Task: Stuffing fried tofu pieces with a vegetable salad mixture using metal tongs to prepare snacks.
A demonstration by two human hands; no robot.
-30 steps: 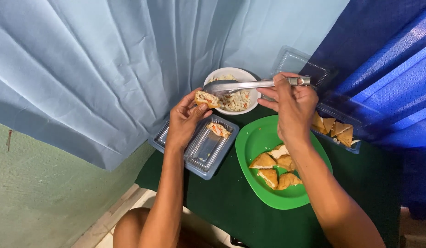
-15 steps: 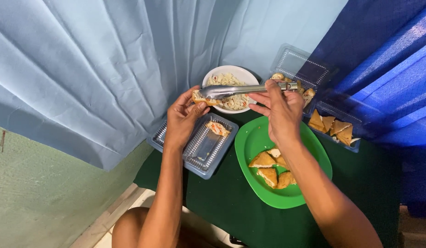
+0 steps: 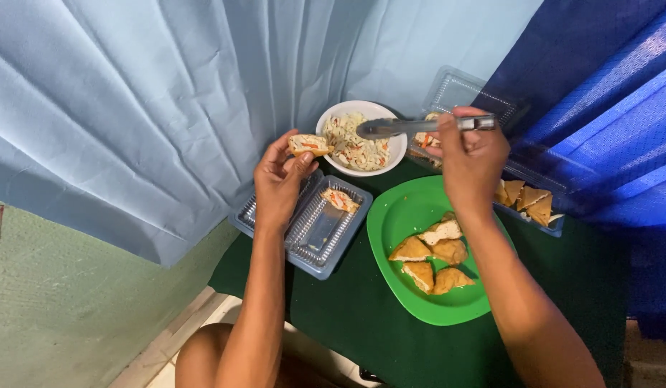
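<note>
Holding the stuffed tofu piece (image 3: pixel 309 145) pinched in left hand (image 3: pixel 279 183) fingers, upper centre of frame w/ slit up beside the white bowl (image 3: pixel 331 115), right hand (image 3: pixel 471 154) closed round metal tongs (image 3: pixel 419 126) over the filling; judgement: load small pinches, keep piece level.

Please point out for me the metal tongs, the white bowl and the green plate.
Metal tongs (image 3: pixel 390 128), head view, on the blades over the bowl.
White bowl (image 3: pixel 347 110), head view, on the bare upper-left rim.
Green plate (image 3: pixel 397 215), head view, on the bare left part of its surface.
</note>
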